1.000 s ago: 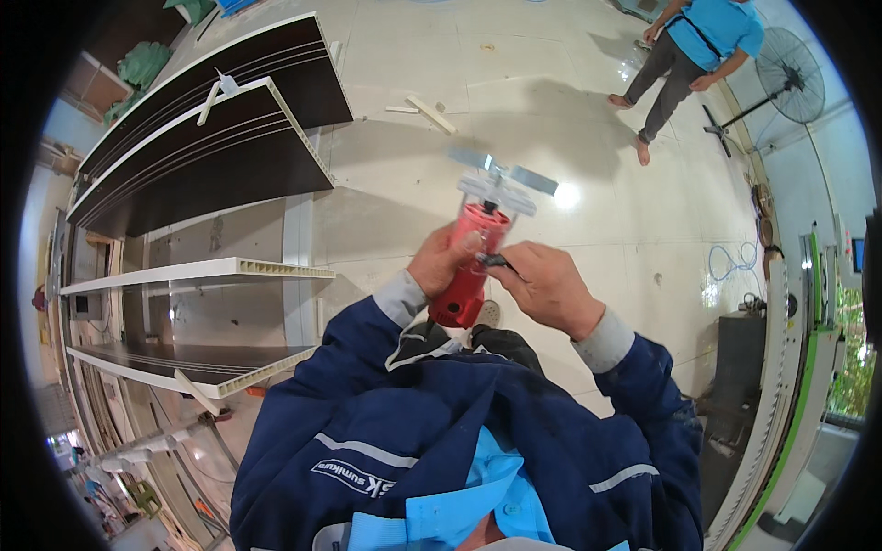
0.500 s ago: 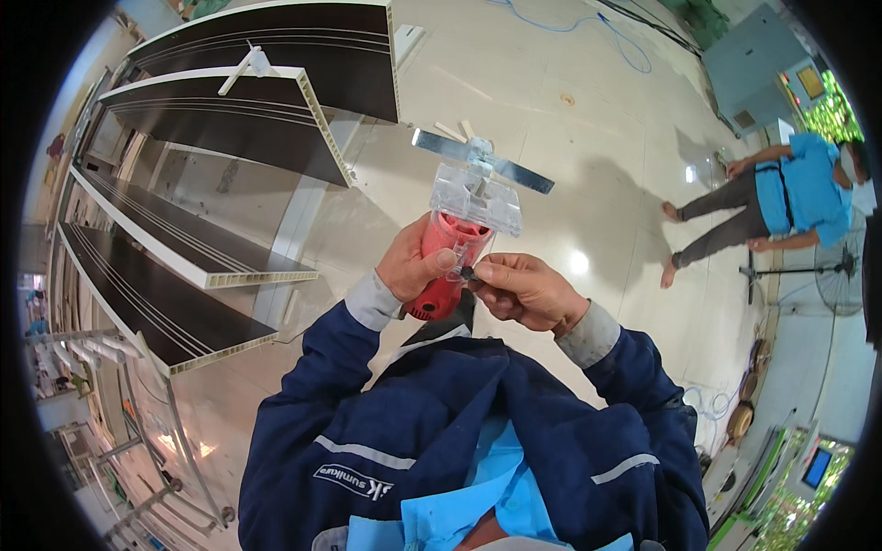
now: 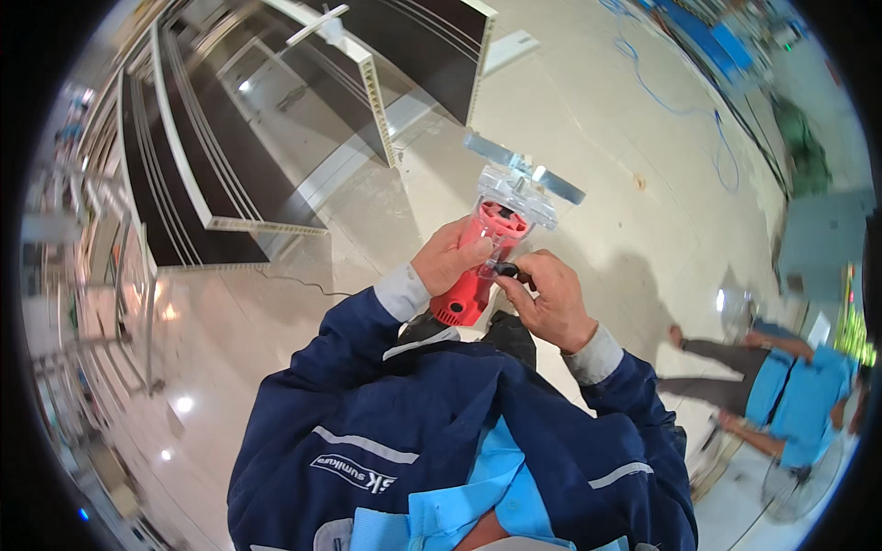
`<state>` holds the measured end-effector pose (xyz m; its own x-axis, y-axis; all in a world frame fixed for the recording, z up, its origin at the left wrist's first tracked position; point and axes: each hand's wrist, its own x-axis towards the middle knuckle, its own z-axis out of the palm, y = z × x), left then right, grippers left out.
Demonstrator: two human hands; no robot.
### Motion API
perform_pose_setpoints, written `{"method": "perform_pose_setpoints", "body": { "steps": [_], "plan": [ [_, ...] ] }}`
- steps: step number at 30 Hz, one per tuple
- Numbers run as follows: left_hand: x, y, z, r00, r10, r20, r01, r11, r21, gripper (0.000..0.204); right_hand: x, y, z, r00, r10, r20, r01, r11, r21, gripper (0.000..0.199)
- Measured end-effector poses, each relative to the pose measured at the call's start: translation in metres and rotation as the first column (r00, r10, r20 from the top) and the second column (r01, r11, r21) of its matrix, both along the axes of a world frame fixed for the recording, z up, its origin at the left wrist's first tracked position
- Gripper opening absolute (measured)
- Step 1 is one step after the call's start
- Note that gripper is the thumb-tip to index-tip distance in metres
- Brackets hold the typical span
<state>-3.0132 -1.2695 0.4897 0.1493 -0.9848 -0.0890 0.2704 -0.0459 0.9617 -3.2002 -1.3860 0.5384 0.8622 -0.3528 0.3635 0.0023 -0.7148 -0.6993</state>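
Observation:
A red trim router [image 3: 465, 296] is in front of my body, its clear plastic base [image 3: 540, 212] pointing away from me. Across the far end of that base lies a flat metal strip [image 3: 562, 186]. My left hand [image 3: 448, 261] is wrapped round the router's left side, thumb on top. On the right side, my right hand [image 3: 555, 301] pinches a small black knob [image 3: 506, 269] at the clear collar around the body. The fingers partly cover the knob.
Dark panels with pale edges [image 3: 372, 101] stand on the left. A person in a blue shirt [image 3: 797, 390] is at the right near a standing fan [image 3: 804, 482]. Blue tubing [image 3: 643, 78] lies on the tiled floor [image 3: 588, 119] farther away.
The view has turned, so the panels, the person and the floor appear shifted. The router now sits a little farther right in view. My right-hand fingers have changed position around the knob.

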Motion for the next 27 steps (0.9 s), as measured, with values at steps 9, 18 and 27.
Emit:
{"method": "perform_pose_setpoints", "body": {
  "steps": [9,18,27],
  "plan": [
    [-0.011,-0.003,0.004,0.941,0.337,-0.042,-0.334,0.941,0.056,0.066,0.038,-0.066,-0.009,0.801,0.594,-0.073,0.283,-0.268,0.921,0.051],
    [0.004,0.017,0.002,0.916,0.402,-0.015,-0.4,0.914,0.067,0.058,0.065,-0.053,0.005,0.827,0.527,-0.195,0.0,0.347,0.938,0.034],
    [0.031,0.042,0.008,0.864,0.491,-0.109,-0.483,0.871,0.092,0.057,0.105,-0.031,0.005,0.812,0.511,-0.284,0.133,0.311,0.941,0.032]
  ]
}}
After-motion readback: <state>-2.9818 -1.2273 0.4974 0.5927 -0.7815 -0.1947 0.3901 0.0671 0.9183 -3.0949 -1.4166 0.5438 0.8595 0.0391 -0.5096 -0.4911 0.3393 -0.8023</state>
